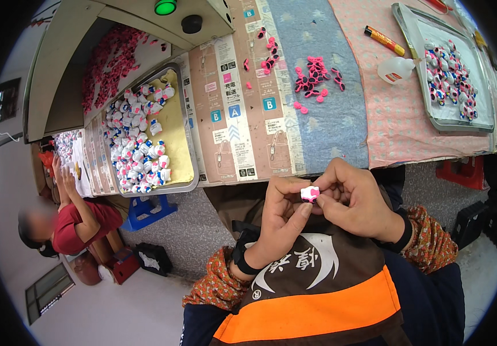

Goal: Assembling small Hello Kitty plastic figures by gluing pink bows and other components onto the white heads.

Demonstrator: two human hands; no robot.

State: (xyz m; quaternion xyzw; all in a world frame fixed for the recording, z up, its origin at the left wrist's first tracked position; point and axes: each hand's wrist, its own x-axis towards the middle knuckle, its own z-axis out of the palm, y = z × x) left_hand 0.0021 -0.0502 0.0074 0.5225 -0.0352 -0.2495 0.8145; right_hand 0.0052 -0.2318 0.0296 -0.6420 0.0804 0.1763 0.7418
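Just beyond the table's near edge, over my apron [312, 282], a small white and pink figure piece [310, 194] is pinched between both hands. My left hand [280, 213] grips its left and lower side with thumb and fingers. My right hand [359, 202] closes on the piece from the right, fingertips pressed against it. The fingers hide part of the piece. Ahead on the blue cloth [335, 127] lie several small pink and black parts [313, 76]. A second loose group of pink and black parts [270, 56] lies to its left.
To the left, a metal tray [194, 180] holds many white, blue and pink pieces. Another tray [467, 126] of pieces stands far right, near a white squeeze bottle [396, 70] and a yellow tube [384, 40]. A machine housing [110, 10] rises at upper left. A co-worker [87, 222] sits left.
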